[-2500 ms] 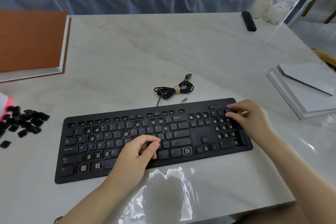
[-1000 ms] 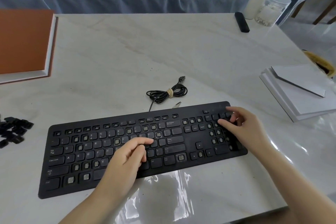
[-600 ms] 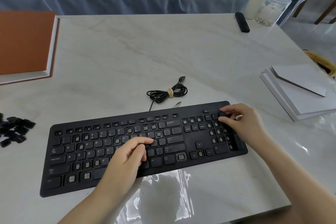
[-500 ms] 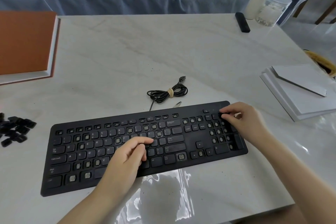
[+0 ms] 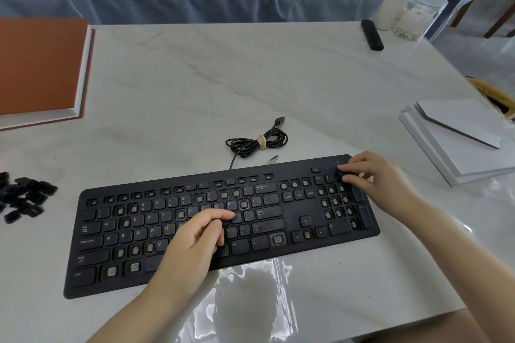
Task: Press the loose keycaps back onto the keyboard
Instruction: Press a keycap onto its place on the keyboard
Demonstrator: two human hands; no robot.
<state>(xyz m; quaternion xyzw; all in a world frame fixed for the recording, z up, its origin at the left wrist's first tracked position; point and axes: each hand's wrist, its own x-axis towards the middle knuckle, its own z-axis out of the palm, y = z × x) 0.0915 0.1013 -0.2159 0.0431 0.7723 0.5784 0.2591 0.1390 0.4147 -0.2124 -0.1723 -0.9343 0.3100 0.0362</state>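
- right hand [image 5: 381, 178] pinches 1 keycap [image 5: 340, 176] at top-right corner of keyboard [image 5: 289, 220]
- left hand [image 5: 195, 239] mid-keyboard, index straight, rest curled; contents: cannot tell
- loose keycaps [image 5: 25, 199] piled left of keyboard; likely light, rigid; pinch the sides, press square

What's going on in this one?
A person is refitting keycaps on a black keyboard lying on a marble table. The right hand pinches what looks like a keycap at the top of the number pad, near the keyboard's far right corner. The left hand rests on the letter keys, index finger stretched out onto them. Many sockets are bare, and a pile of loose keycaps lies at the table's left edge.
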